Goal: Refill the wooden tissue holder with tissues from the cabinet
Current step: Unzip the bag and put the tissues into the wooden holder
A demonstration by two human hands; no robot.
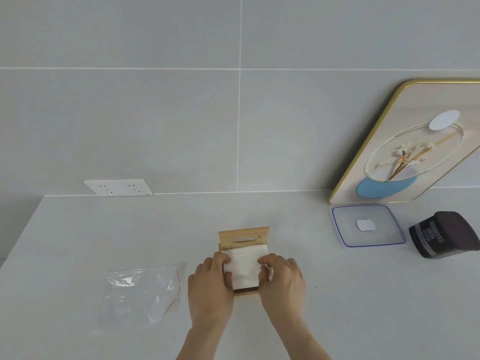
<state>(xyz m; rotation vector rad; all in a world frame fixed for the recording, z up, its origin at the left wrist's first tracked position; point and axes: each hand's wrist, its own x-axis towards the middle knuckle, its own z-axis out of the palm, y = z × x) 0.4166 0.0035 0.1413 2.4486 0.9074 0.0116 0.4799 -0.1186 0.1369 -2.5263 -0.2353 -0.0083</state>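
Note:
A small wooden tissue holder (244, 237) stands on the pale counter, its slotted lid tilted up at the back. A stack of white tissues (244, 268) lies in the open box. My left hand (210, 289) grips the stack's left edge, with the thumb on top of it. My right hand (283, 281) grips the right edge, its fingers curled over the top. Both hands press the stack from either side, and they hide the holder's side walls.
An empty clear plastic bag (140, 292) with a red strip lies left of my hands. A clear lidded container (367, 224) and a dark jar (444, 235) sit at the right. A framed picture (405, 141) leans on the tiled wall. A wall socket (118, 188) is at back left.

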